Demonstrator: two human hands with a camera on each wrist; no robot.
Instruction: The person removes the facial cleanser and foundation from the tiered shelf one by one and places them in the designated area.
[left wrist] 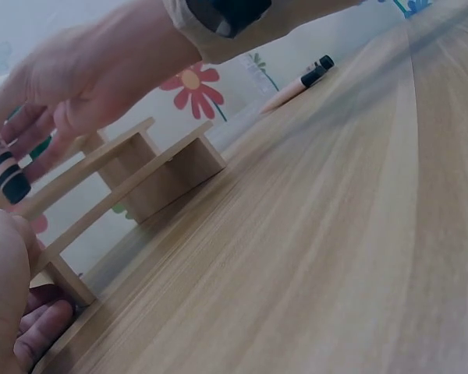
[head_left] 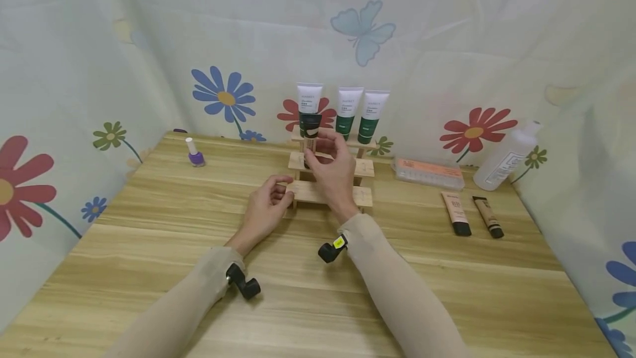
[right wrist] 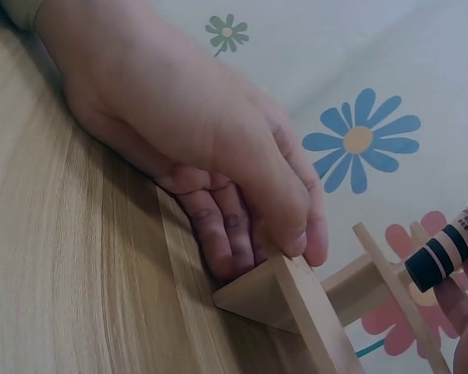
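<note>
My right hand [head_left: 335,167] pinches a small beige-and-black cosmetic tube [head_left: 311,140] between thumb and fingers. It holds the tube upright over the middle step of a three-step wooden display rack [head_left: 330,193]. In the right wrist view, the tube's black-banded end [right wrist: 441,257] points down close to the rack's boards. My left hand [head_left: 265,206] grips the left end of the lowest step, fingertips at the board [right wrist: 308,300] and curled fingers by its side support. Along the top step stand white-and-green tubes, one [head_left: 309,98] behind the held tube and two [head_left: 350,109] further right.
A purple nail polish bottle [head_left: 196,154] stands at the back left. Right of the rack lie a clear case with an orange label [head_left: 429,173], a pink tube [head_left: 456,214] and a beige-and-black tube [head_left: 488,217]. A whitish bottle [head_left: 507,156] leans near the flowered curtain.
</note>
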